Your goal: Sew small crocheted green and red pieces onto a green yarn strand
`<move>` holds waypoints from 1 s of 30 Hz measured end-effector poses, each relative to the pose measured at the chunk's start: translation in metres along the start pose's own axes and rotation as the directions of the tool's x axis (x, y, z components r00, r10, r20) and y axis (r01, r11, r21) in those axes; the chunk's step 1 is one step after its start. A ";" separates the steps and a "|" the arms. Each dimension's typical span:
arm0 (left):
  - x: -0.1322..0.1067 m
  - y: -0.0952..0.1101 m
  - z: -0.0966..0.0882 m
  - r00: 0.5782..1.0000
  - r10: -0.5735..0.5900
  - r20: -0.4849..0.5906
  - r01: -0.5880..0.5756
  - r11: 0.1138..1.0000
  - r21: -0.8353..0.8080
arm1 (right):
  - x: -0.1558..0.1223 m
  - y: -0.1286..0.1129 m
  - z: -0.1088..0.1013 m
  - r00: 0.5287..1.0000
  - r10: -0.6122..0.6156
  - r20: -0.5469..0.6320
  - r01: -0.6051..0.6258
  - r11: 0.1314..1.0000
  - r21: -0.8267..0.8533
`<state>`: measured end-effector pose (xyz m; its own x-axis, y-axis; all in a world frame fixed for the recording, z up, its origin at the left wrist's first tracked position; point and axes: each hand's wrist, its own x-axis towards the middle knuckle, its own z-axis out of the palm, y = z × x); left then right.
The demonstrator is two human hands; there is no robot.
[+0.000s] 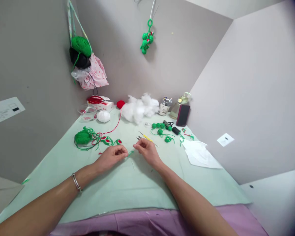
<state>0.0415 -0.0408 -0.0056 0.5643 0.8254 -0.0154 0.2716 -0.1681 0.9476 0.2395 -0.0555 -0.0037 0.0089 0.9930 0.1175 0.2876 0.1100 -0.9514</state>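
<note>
Your left hand (111,157) and your right hand (147,151) sit close together in the middle of the pale green surface (127,186). A short bit of green thread (130,152) runs between them, just above the cloth. The fingers of your left hand are pinched shut on one end of it. The fingers of your right hand are pinched together at the other end. You have a bracelet (76,182) on your left wrist.

Just behind your right hand lies a hook (147,138) with a yellow handle. To the left is a ball of green yarn (83,137) with loose green and red loops beside it. Some small green balls (159,126) lie behind the hook, a bit to the right. A sheet of white paper (200,154) lies well off to the right.

At the back there is a heap of white fluff (140,108), with a red ball (120,104) touching its left side. To its right are a cup (165,107) full of pens and a dark phone (183,115) leaning by the wall. A green toy (146,38) hangs on the wall above.
</note>
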 end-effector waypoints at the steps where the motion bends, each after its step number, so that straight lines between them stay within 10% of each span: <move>1: 0.000 0.001 -0.001 1.000 -0.010 0.002 0.010 1.000 -0.007 | 0.002 0.001 -0.002 0.999 0.001 -0.033 -0.001 1.000 0.002; 10: 0.003 -0.005 -0.008 0.999 0.026 -0.027 -0.029 0.992 -0.125 | 0.020 0.003 -0.034 0.965 0.128 -0.230 -0.082 0.977 0.199; 16: 0.000 0.000 -0.003 0.995 0.088 -0.047 -0.092 0.991 -0.092 | 0.013 -0.008 -0.038 0.987 0.128 0.098 -0.153 0.937 0.313; 24: -0.002 0.002 0.006 0.964 0.208 -0.168 -0.205 0.978 0.035 | -0.007 -0.009 -0.009 0.820 0.135 0.557 -0.336 0.901 0.275; 30: -0.003 0.003 0.004 0.960 0.220 -0.173 -0.220 0.975 0.017 | -0.004 -0.011 -0.008 0.859 0.163 0.485 -0.337 0.894 0.296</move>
<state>0.0435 -0.0462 -0.0040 0.4663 0.8489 0.2488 0.1537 -0.3547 0.9223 0.2443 -0.0605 0.0085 -0.4099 0.8916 -0.1925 -0.0290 -0.2237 -0.9742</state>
